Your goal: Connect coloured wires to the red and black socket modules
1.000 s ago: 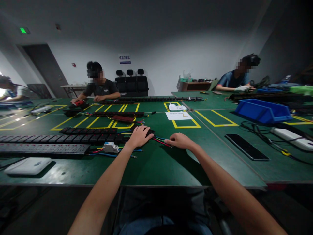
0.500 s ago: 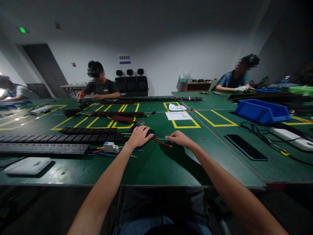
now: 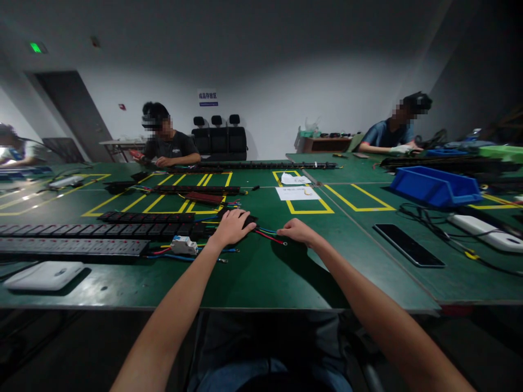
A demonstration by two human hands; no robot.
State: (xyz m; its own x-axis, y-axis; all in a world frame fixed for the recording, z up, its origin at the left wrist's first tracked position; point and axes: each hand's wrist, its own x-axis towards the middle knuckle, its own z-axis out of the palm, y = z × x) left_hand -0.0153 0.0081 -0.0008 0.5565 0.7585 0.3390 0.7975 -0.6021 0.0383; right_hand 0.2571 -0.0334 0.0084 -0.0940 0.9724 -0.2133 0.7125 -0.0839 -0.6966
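My left hand [image 3: 232,227] lies over a black part [image 3: 249,220] at the right end of a long black socket strip [image 3: 102,231], fingers curled round it. From under that hand, red and green-blue wires [image 3: 269,236] run right, the red one ending in a ring terminal. My right hand [image 3: 299,231] pinches the end of the green-blue wires between thumb and finger. Nearer the front edge, a grey socket strip [image 3: 73,248] lies beside a white breaker [image 3: 183,245] with coloured wires.
A phone [image 3: 408,245], a blue bin [image 3: 436,186] and a white adapter [image 3: 486,231] with cables are on the right. A white box [image 3: 44,276] sits front left. Paper sheets [image 3: 298,193] lie ahead. Several people work across the table [image 3: 253,283].
Both my hands remain nearly in place on the part and wires. The person across on the left has raised a red tool from the table.
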